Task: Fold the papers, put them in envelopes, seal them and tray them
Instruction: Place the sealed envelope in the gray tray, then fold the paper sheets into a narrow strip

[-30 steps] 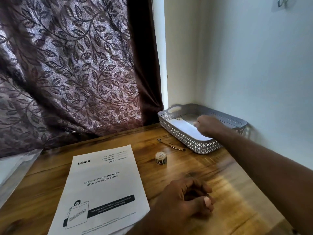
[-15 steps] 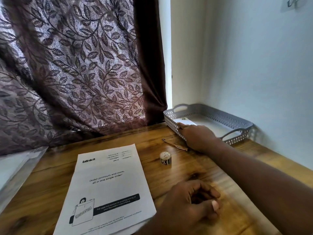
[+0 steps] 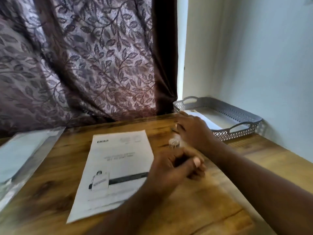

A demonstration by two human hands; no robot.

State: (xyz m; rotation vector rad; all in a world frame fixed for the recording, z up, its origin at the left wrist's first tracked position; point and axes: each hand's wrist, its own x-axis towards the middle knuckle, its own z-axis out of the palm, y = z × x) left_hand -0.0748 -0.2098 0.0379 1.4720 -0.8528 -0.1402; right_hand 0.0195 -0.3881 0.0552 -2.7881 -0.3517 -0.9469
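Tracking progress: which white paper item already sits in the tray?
The plain white envelope inside the grey tray; the printed sheet lies flat on the table.

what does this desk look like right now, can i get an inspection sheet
surface: wooden table, glossy grain.
job's things: paper lies flat and unfolded mid-table; grey tray in the far right corner with a white envelope in it; small roll stands right of the paper.
clutter: plastic sleeve at the left edge.
hands: left hand by the paper's right edge, fingers curled, holding nothing; right hand blurred, fingers straight, between roll and tray, holding nothing.
cables: nothing seen
surroundings: leaf-patterned curtain behind the table; pale wall on the right.
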